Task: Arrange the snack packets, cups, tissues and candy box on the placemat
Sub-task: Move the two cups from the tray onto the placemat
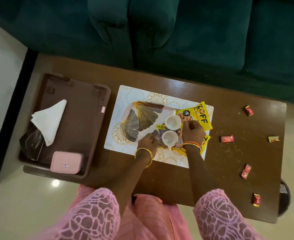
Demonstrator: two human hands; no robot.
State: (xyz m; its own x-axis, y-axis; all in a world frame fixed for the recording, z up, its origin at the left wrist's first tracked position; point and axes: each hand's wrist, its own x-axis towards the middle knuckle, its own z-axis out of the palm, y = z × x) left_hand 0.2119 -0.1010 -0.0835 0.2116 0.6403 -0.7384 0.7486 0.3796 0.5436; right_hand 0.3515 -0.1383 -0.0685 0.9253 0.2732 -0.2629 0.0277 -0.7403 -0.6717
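Brown table [160, 179] w/ placemat [125, 96] at center. Brown tray [84, 129] at left holds tissues [49, 118] & pink candy box [65, 161]. On mat: 2 yellow snack packets [202, 116], 2 white cups [173, 122]. Left hand [147, 142] curled beside near cup, grip unclear; right hand [193, 131] fingers bunched over packets, can't tell if pinching.

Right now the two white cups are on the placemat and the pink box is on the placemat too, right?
Not quite. The two white cups are on the placemat, but the pink box sits in the brown tray on the left, as the head view shows.
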